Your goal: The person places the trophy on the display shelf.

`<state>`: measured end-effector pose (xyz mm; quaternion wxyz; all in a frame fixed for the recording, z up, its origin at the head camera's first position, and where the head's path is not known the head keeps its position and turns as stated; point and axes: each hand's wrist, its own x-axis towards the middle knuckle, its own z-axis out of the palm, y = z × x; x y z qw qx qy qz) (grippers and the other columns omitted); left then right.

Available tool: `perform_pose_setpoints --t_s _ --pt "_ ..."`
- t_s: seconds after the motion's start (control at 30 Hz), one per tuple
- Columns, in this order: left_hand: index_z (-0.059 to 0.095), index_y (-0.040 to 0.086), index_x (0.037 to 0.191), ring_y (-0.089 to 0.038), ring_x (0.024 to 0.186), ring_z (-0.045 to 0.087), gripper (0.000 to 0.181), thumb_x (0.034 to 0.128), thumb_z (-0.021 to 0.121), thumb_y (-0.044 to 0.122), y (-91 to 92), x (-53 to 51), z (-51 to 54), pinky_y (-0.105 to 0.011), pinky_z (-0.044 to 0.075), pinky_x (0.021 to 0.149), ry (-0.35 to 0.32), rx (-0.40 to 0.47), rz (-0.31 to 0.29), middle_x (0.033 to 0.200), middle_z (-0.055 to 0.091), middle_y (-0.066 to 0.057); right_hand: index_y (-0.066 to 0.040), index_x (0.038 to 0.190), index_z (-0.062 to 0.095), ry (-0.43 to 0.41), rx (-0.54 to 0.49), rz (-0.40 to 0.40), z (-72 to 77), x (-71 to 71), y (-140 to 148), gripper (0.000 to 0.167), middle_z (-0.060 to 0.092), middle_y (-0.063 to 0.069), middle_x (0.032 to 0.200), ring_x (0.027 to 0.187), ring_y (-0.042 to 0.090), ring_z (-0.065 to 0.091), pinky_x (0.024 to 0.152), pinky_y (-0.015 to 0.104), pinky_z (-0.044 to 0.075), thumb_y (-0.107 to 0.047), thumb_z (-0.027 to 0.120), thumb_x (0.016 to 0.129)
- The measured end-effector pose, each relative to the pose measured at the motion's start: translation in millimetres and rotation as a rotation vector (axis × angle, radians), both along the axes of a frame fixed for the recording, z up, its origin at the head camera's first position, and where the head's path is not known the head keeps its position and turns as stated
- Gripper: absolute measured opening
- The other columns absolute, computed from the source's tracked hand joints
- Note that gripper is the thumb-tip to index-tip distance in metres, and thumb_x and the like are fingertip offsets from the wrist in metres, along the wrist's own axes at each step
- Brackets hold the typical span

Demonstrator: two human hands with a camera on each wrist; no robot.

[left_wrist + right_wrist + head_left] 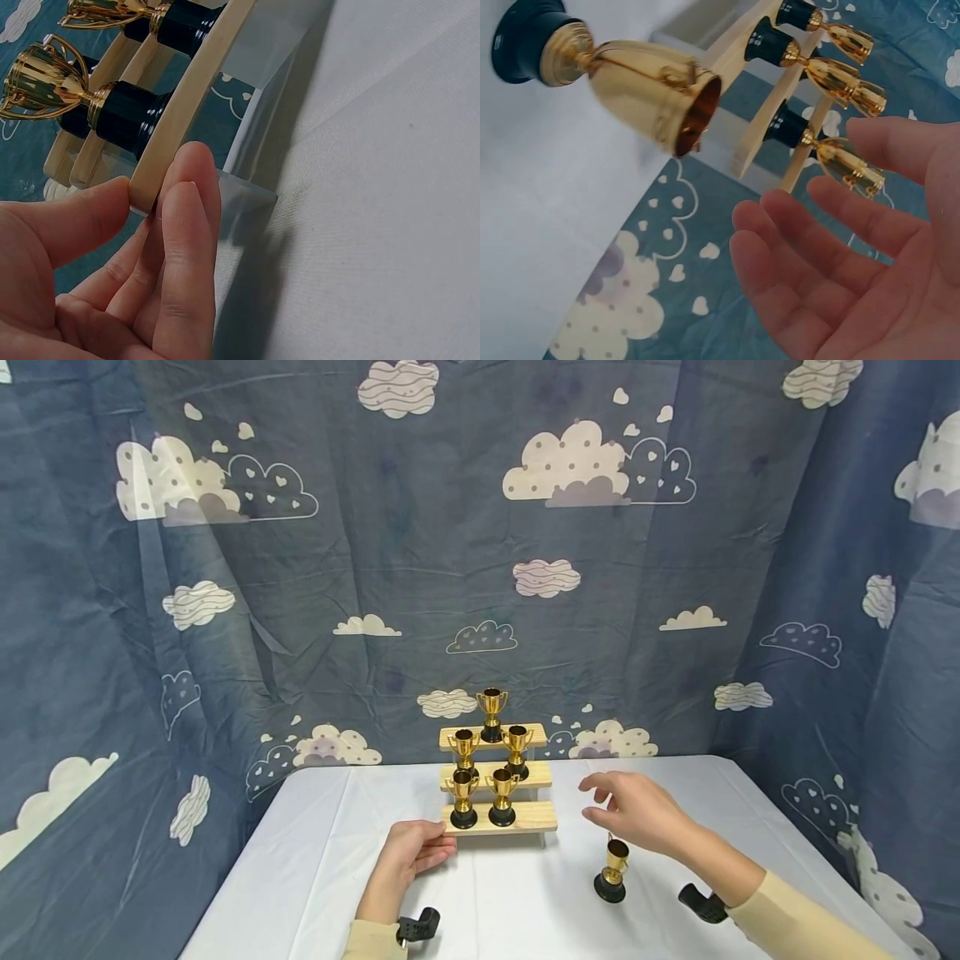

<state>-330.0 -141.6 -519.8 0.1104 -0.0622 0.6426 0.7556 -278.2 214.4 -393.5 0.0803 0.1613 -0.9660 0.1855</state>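
Observation:
A three-tier wooden display stand (538, 815) holds several small gold trophy cups with black bases. One trophy (491, 708) is on the top tier, two are on the middle and two on the left and centre of the bottom tier. My left hand (408, 853) pinches the left end of the bottom board (171, 124) between thumb and fingers. Another trophy cup (614, 867) stands on the table, right of the stand. Just above it hovers my right hand (637, 810), fingers loosely bent and apart from the cup (645, 94), with nothing in its grasp.
A white cloth covers the table (300, 860). Behind it and at both sides hangs a blue curtain (420, 693) with cloud prints. The stand's boards rest on clear supports (262, 135). Black straps (418, 927) sit on both wrists.

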Motion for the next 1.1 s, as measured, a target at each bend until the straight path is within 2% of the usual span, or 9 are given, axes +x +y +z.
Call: perform_pose_setpoints --t_s 0.3,0.53,0.73,0.9,1.1 --pt "0.061 -0.017 0.117 -0.022 0.071 0.074 0.033 0.0948 0.064 0.007 0.0 -1.3 1.1 -0.026 0.062 0.064 0.010 -0.006 -0.008 0.083 0.074 -0.018 -0.022 0.111 0.073 -0.038 -0.001 -0.029 -8.4 5.6 13 0.028 0.064 -0.009 0.087 0.071 0.006 0.057 0.062 0.031 0.049 -0.028 0.079 0.085" --pt "0.065 -0.014 0.111 -0.023 0.071 0.075 0.027 0.0945 0.065 0.007 0.0 0.1 2.1 -0.027 0.062 0.065 0.014 -0.009 -0.005 0.084 0.074 -0.019 -0.022 0.110 0.073 -0.055 -0.009 -0.053 -19.9 13.5 19 0.029 0.065 -0.009 0.086 0.071 0.006 0.057 0.060 0.031 0.048 -0.029 0.081 0.083" --pt "0.065 -0.013 0.113 -0.022 0.072 0.074 0.028 0.0947 0.065 0.008 -0.2 -0.1 2.9 -0.027 0.062 0.065 0.004 -0.022 -0.003 0.085 0.074 -0.019 -0.022 0.109 0.073 -0.077 -0.027 -0.089 -28.7 19.4 19 0.032 0.064 -0.009 0.084 0.069 0.007 0.056 0.058 0.030 0.047 -0.029 0.085 0.080" --pt "0.064 -0.014 0.114 -0.022 0.072 0.075 0.029 0.0947 0.065 0.008 -0.7 0.0 2.9 -0.027 0.062 0.065 0.005 -0.018 -0.004 0.085 0.074 -0.018 -0.022 0.108 0.073 -0.076 -0.047 -0.089 -39.0 22.0 21 0.035 0.064 -0.009 0.083 0.067 0.005 0.056 0.058 0.030 0.047 -0.029 0.087 0.077" --pt "0.062 -0.015 0.117 -0.024 0.074 0.075 0.033 0.0947 0.065 0.009 -1.4 1.6 0.8 -0.028 0.062 0.067 0.002 -0.018 -0.009 0.083 0.074 -0.017 -0.024 0.107 0.073 -0.117 -0.070 -0.104 -51.6 25.0 21 0.036 0.062 -0.011 0.082 0.066 0.007 0.054 0.059 0.031 0.046 -0.030 0.089 0.075"
